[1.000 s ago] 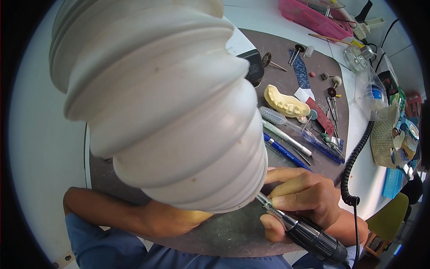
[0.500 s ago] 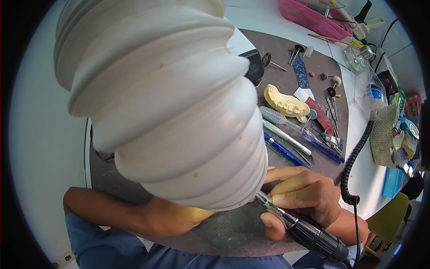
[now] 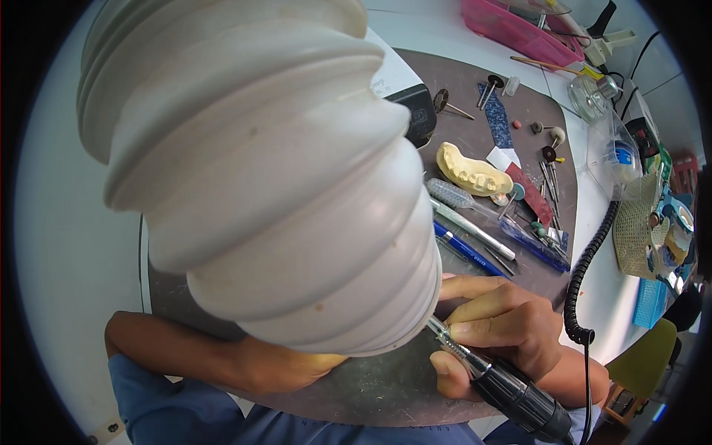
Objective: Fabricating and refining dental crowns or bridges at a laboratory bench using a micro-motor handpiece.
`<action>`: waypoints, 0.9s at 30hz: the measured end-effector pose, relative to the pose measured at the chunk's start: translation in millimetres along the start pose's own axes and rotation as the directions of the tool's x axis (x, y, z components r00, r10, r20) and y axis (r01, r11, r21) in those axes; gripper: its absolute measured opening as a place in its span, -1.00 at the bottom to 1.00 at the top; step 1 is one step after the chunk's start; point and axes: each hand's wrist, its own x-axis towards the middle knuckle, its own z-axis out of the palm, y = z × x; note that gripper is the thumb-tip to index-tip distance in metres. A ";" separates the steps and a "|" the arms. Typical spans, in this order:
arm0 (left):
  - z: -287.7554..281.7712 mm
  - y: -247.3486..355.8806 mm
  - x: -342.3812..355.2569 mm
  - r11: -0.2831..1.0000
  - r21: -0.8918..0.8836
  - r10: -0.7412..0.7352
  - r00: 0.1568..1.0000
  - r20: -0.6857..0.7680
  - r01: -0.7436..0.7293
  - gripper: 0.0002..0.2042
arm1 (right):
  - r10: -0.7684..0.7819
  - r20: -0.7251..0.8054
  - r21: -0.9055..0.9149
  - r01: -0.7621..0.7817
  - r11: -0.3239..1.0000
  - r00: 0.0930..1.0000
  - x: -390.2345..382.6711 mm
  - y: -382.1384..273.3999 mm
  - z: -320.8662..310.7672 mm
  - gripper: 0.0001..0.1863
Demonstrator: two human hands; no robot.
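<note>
My right hand (image 3: pixel 512 319) is closed round a rotary handpiece (image 3: pixel 512 393) with a black body and a silver nose. The handpiece's tip passes out of sight behind a large white ribbed spiral lamp (image 3: pixel 282 200), which covers much of the view. My left hand (image 3: pixel 285 365) reaches in under the lamp's lower end; its fingers are hidden there, so what they hold does not show. Beyond my right hand lie a blue pen (image 3: pixel 471 248), a silver knife-like handle (image 3: pixel 475 228) and a cream dental cast (image 3: pixel 472 172).
Several burs and polishing wheels (image 3: pixel 549 152) are scattered on the dark mat (image 3: pixel 363 400). A coiled black cord (image 3: pixel 582 271) runs down the right side. Farther right stand a woven basket (image 3: pixel 636 233) and a clear plastic box (image 3: pixel 612 152). A pink tray (image 3: pixel 523 33) sits at the back.
The lamp appears slightly lower and farther left in the view. My right hand and the handpiece have barely shifted, and my left hand stays under the lamp.
</note>
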 end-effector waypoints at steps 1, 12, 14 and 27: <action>1.7 1.6 -5.1 1.000 0.001 -0.008 1.000 -0.020 0.008 -0.78 | -0.009 0.005 0.019 0.009 1.000 1.000 0.8 -0.6 1.4 -0.73; -0.2 3.1 -1.3 1.000 -0.022 -0.016 1.000 0.005 0.016 -0.77 | -0.014 0.009 -0.008 0.014 1.000 1.000 2.3 -1.5 -2.7 -0.70; 0.6 5.1 -4.7 1.000 -0.024 -0.021 1.000 -0.007 0.020 -0.77 | -0.021 0.008 0.004 0.021 1.000 1.000 2.3 -1.6 -2.0 -0.70; 9.8 19.4 -6.6 0.961 -0.208 0.181 0.983 -0.028 -0.182 -0.76 | 0.005 0.005 -0.011 -0.005 1.000 1.000 0.5 -8.5 -4.9 -0.67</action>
